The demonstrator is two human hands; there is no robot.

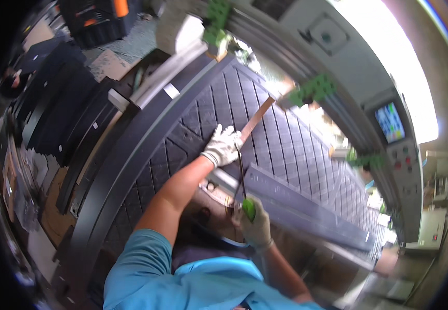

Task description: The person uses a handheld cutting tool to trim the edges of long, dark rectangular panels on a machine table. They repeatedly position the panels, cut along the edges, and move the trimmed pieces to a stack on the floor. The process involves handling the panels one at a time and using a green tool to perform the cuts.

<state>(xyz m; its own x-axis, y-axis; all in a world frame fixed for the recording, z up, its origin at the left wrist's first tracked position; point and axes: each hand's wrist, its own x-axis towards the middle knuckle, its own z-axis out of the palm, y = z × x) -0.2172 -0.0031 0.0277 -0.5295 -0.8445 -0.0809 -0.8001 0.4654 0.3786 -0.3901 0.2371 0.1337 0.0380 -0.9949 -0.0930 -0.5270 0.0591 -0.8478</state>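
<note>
My left hand [223, 146], in a white work glove, lies over the dark grooved tabletop [291, 147] with its fingers spread. Its right side touches the near end of a flat brown, copper-coloured strip [257, 121], which slants away to the upper right. My right hand [255, 225], also gloved, is closed round the green handle [248, 208] of a long, thin dark tool [242, 173], shaped like a file. The tool's shaft points away from me, and its tip comes up beside my left hand. Whether the tip touches the strip, I cannot tell.
A dark flat bar [306, 205] lies right of the tool. Beyond the table runs a machine beam with green brackets [314, 90] and a lit screen [389, 122]. Long dark panels [61, 98] are stacked at left, behind the table's raised rail [131, 137].
</note>
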